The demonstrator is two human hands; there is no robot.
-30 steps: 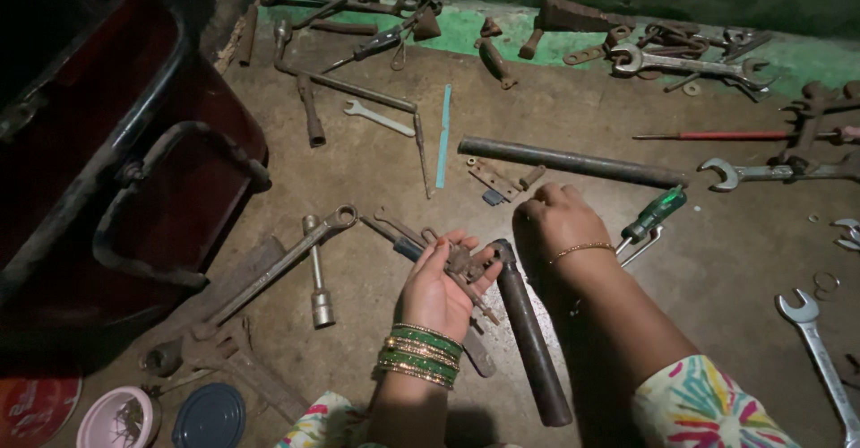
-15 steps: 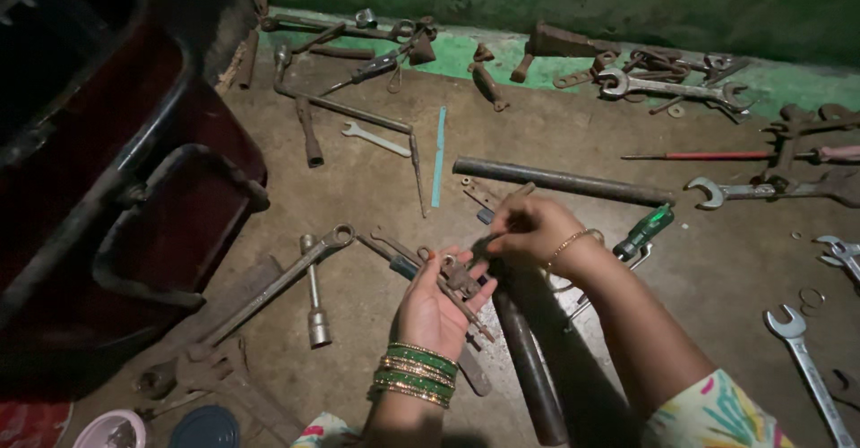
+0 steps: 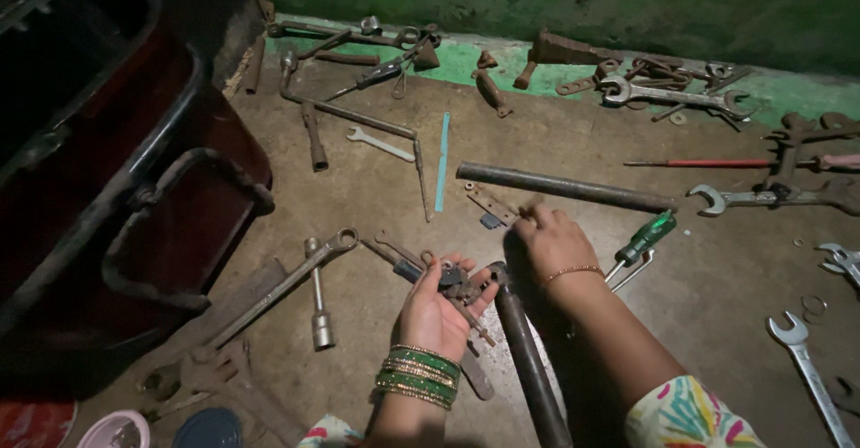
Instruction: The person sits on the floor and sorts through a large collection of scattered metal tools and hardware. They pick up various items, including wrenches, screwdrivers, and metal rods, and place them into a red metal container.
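Note:
My left hand [image 3: 436,312] is turned palm up over the floor and cups several small dark metal parts [image 3: 455,282]. My right hand [image 3: 548,242] reaches down to the floor just right of it, fingers curled over something small I cannot make out, close to a short flat metal piece [image 3: 488,204]. A dark metal pipe [image 3: 528,358] lies between my two forearms. A green-handled screwdriver [image 3: 647,236] lies just right of my right hand.
A dark red metal toolbox [image 3: 116,188] with a handle stands at the left. A long steel rod [image 3: 564,186], spanners [image 3: 806,367], a socket wrench [image 3: 318,300], a blue strip [image 3: 442,161] and a red screwdriver [image 3: 708,163] are scattered over the floor up to the green wall.
My right hand has moved from beside the left palm out to the floor farther up and right. The left hand stays cupped with the small parts.

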